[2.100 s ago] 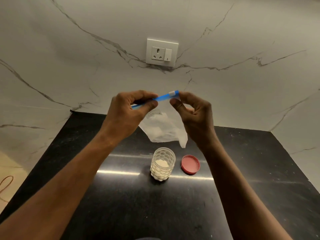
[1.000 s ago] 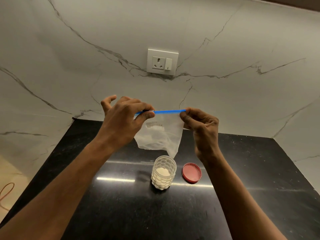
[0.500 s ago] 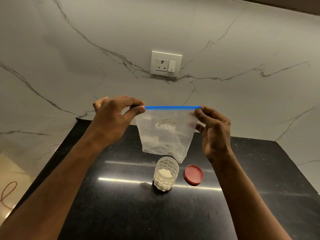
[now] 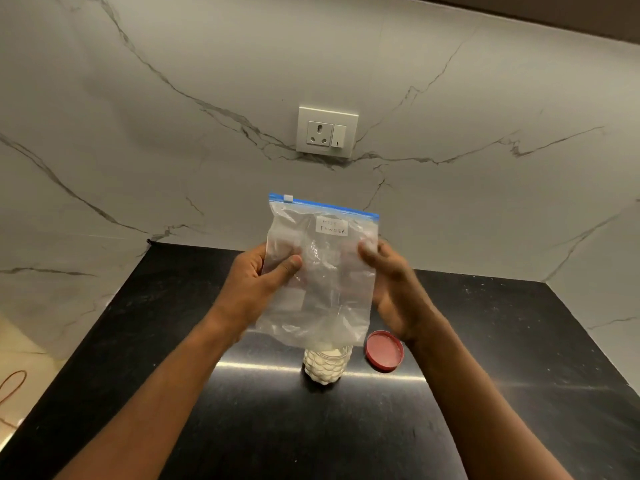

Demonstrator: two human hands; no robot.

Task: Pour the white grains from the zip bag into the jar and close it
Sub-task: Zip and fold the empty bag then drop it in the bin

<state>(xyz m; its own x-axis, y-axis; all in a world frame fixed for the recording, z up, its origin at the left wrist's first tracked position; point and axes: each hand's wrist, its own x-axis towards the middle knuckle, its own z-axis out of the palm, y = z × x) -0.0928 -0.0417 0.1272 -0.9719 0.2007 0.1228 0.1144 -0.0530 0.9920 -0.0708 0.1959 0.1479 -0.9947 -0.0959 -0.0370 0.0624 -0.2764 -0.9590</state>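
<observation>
A clear zip bag [image 4: 322,271] with a blue zip strip and a small handwritten label hangs upright in front of me, looking nearly empty. My left hand [image 4: 256,285] pinches its left side, thumb across the front. My right hand [image 4: 391,289] holds the right edge, its fingers partly behind the plastic. Below the bag stands a textured glass jar [image 4: 325,367] holding white grains, its mouth hidden by the bag's bottom edge. The red lid [image 4: 385,350] lies flat on the counter just right of the jar.
The black counter [image 4: 277,427] runs to marble walls at the back and right. A white wall socket [image 4: 327,131] sits above. At the far left, past the counter's edge, a brown cord [image 4: 10,393] lies on the floor.
Both hands have slid from the blue zip strip down to the bag's sides. The bag now hangs lower, its bottom covering the jar's mouth, and the strip tilts down to the right.
</observation>
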